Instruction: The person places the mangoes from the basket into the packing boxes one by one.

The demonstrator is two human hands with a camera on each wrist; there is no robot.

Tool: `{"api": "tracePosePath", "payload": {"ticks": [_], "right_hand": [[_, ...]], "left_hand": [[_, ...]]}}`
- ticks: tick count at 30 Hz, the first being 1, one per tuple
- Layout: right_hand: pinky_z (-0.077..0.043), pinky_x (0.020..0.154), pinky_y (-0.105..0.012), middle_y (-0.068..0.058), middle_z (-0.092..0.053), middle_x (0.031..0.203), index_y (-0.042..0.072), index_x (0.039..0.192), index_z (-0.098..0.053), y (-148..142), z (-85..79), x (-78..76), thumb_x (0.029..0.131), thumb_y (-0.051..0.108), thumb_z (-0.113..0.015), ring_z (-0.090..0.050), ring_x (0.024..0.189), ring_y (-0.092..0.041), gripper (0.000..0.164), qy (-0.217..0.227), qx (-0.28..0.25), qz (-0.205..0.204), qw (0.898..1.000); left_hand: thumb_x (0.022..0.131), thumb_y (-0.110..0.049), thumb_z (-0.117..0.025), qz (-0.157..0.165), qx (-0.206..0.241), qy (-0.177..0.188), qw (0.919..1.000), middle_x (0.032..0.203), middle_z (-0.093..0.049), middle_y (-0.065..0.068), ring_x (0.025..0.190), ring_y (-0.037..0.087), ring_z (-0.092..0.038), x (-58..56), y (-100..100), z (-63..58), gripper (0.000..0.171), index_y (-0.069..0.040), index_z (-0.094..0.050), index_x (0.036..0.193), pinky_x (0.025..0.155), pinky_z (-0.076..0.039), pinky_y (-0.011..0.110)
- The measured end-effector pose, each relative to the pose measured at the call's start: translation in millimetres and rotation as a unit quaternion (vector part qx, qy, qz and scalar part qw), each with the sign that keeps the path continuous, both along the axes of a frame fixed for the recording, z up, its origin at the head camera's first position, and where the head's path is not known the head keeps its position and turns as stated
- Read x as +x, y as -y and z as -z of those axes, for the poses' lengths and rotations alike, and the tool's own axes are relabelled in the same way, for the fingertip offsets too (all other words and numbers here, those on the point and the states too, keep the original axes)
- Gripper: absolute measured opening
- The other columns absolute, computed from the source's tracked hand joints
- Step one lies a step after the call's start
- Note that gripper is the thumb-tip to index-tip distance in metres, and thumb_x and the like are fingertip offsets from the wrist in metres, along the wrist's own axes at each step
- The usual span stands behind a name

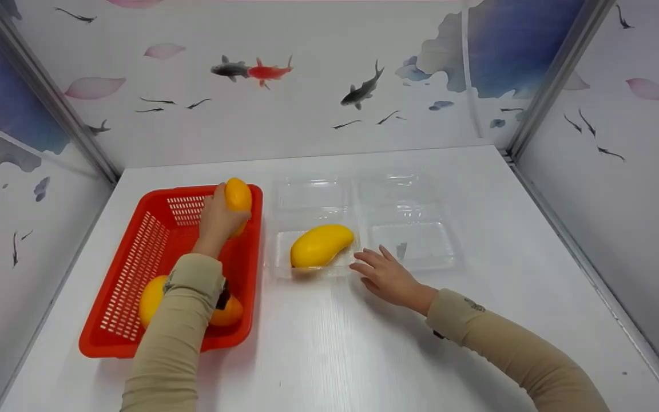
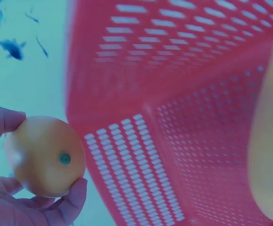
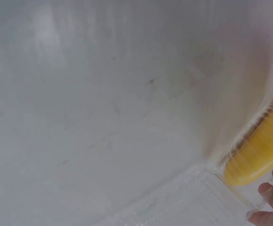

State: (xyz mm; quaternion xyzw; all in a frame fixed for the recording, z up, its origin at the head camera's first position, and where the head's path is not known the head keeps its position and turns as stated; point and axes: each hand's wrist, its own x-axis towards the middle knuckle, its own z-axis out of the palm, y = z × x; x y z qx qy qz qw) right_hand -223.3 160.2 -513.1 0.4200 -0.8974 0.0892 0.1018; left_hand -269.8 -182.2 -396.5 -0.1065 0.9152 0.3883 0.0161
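Evidently, left hand (image 1: 215,222) grips smooth fruit (image 1: 238,195) towards table's (image 1: 507,246) far left corner; probably light, firm, slippery, best held round middle. Right hand (image 1: 388,278) by clear box (image 1: 428,247), fingers spread.

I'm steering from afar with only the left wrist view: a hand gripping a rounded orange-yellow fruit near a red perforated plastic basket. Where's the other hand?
Observer: The right hand is beside a clear rectangular plastic container, fingers spread.
Visitor: Ooh, is anything in that container?
Observer: Yes, one smooth, curved yellow mango-shaped fruit.
Visitor: And what's next to the container?
Observer: A second clear plastic container, on its right in the head view.
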Motion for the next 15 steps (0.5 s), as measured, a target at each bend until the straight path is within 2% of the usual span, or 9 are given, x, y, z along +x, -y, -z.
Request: {"api": "tracePosePath", "payload": {"ticks": [7, 15], "right_hand": [[-0.030, 0.102, -0.055, -0.012, -0.052, 0.127, 0.013, 0.119, -0.055, 1, 0.6, -1.5, 0.085, 0.010, -0.062, -0.048, 0.119, -0.031, 0.035, 0.007, 0.000, 0.000, 1.000], [-0.029, 0.101, -0.057, -0.013, -0.052, 0.127, 0.013, 0.119, -0.055, 0, 0.9, -1.4, 0.084, 0.009, -0.063, -0.047, 0.119, -0.031, 0.035, 0.016, -0.007, 0.001, 1.000]], "left_hand": [[0.083, -0.019, -0.062, 0.035, 0.009, -0.004, 0.9993, 0.131, -0.035, 0.018, 0.113, 0.032, -0.040, -3.8, -28, -5.7, 0.077, -0.011, -0.017, 0.145, 0.100, -0.036, 0.046], [0.082, -0.019, -0.063, 0.049, 0.041, 0.017, 0.9978, 0.129, -0.036, 0.015, 0.112, 0.029, -0.040, -4.9, -58, 3.1, 0.079, -0.014, -0.017, 0.146, 0.099, -0.038, 0.043]]}}
